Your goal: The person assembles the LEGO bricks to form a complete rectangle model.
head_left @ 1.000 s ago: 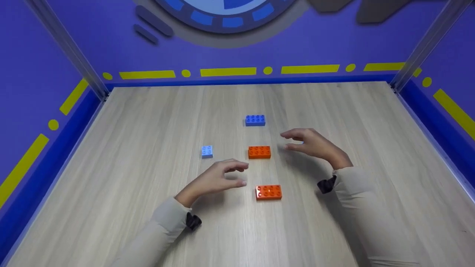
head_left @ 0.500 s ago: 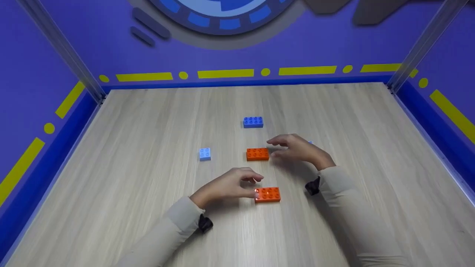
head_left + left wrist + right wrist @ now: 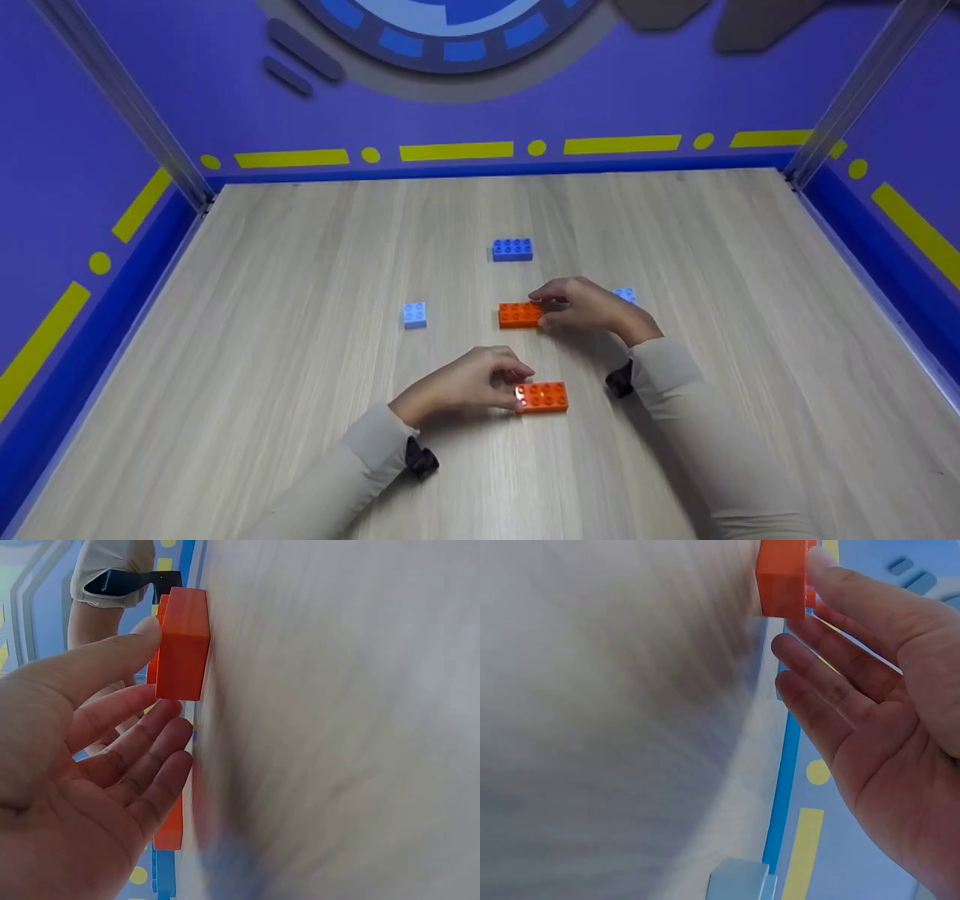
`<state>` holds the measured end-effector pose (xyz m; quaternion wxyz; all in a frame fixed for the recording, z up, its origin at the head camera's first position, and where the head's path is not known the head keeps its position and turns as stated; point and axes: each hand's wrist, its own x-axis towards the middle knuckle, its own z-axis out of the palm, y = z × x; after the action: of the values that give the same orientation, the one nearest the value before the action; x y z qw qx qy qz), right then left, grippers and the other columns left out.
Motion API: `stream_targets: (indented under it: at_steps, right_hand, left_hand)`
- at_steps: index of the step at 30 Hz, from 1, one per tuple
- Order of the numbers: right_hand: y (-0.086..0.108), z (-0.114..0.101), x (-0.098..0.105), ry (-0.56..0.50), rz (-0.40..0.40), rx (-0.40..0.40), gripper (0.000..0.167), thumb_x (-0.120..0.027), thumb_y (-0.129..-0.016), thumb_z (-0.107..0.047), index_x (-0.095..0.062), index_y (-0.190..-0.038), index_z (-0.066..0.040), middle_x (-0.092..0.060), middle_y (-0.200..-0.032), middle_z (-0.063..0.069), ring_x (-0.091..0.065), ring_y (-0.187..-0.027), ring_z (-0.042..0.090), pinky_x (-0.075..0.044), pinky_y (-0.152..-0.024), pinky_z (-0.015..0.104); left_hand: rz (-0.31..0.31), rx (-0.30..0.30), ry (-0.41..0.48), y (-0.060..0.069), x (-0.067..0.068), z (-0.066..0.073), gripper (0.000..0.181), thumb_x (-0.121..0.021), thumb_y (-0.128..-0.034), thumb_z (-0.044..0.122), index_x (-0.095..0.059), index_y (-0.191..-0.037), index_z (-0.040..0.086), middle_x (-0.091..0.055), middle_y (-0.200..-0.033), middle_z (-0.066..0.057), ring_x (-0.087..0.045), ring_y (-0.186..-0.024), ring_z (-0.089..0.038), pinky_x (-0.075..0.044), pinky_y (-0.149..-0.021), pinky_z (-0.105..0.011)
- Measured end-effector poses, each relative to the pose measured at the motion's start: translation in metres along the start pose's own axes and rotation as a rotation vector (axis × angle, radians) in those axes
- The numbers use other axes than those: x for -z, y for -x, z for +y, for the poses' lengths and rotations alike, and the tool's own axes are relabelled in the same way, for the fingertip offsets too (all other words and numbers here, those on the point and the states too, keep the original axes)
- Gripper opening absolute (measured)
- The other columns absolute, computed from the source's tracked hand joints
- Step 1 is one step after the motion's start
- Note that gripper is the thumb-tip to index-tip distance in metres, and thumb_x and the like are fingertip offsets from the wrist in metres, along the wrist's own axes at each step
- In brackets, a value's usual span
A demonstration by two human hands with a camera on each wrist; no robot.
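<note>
Two orange toy building bricks with studs lie on the wooden table, one behind the other. My left hand (image 3: 472, 381) is at the left end of the nearer orange brick (image 3: 546, 397), thumb on the near side and fingers on the far side. At the right end of the farther orange brick (image 3: 517, 315) is my right hand (image 3: 589, 306), its thumb and index finger around that end. In the left wrist view the fingers (image 3: 154, 754) look relaxed and fairly straight. The right wrist view shows similarly extended fingers (image 3: 817, 679). Firm contact is hard to make out.
A dark blue brick (image 3: 512, 250) lies behind the orange ones. One small light blue brick (image 3: 415, 315) sits to the left; another light blue brick (image 3: 624, 295) is partly hidden behind my right hand. Blue-purple walls (image 3: 480, 120) enclose the table's back and sides.
Both hands have moved inward, the left rightward and nearer to me, the right leftward, each arriving at an orange brick. The light blue brick behind the right hand shows more. The bricks stay put.
</note>
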<state>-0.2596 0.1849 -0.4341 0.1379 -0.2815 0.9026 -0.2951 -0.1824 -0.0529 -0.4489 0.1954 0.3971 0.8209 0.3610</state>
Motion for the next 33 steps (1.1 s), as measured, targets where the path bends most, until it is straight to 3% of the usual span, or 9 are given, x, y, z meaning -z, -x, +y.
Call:
stream_targets:
  at_steps: [8,17,24,33]
  right_hand:
    - [-0.006,-0.003,-0.002,0.03,0.003,0.028,0.042,-0.074,-0.084,-0.017,-0.065,-0.122,-0.003,-0.066,-0.117,0.013,-0.06,-0.103,0.025,-0.049,-0.094,0.041]
    - [-0.009,-0.001,-0.003,0.03,0.015,0.019,0.04,-0.074,-0.084,-0.018,-0.067,-0.12,-0.005,-0.066,-0.117,0.012,-0.059,-0.104,0.024,-0.048,-0.095,0.042]
    - [-0.005,0.002,-0.017,-0.005,0.008,-0.029,0.04,-0.075,-0.083,-0.021,-0.067,-0.12,-0.008,-0.066,-0.114,0.007,-0.058,-0.103,0.02,-0.048,-0.095,0.04]
    - [-0.006,0.0,-0.011,-0.02,0.003,-0.059,0.04,-0.074,-0.083,-0.021,-0.067,-0.121,-0.009,-0.065,-0.116,0.007,-0.058,-0.105,0.021,-0.047,-0.097,0.041]
  left_hand:
    - [-0.017,-0.007,-0.012,-0.004,0.003,0.003,0.041,-0.075,-0.0816,0.013,-0.066,-0.12,0.003,-0.066,-0.11,-0.01,-0.061,-0.101,-0.021,-0.048,-0.091,-0.027]
    - [-0.03,0.004,-0.013,-0.006,0.003,0.002,0.04,-0.078,-0.0794,0.017,-0.069,-0.117,0.007,-0.066,-0.107,-0.005,-0.058,-0.096,-0.016,-0.047,-0.086,-0.023]
    - [-0.04,0.025,-0.008,0.0,-0.005,-0.001,0.038,-0.079,-0.0778,0.017,-0.071,-0.114,0.008,-0.067,-0.104,-0.004,-0.055,-0.089,-0.009,-0.044,-0.081,-0.018]
    - [-0.027,0.054,-0.013,-0.001,0.002,-0.003,0.036,-0.078,-0.0791,0.017,-0.07,-0.114,0.01,-0.066,-0.104,-0.001,-0.053,-0.09,-0.008,-0.045,-0.082,-0.02]
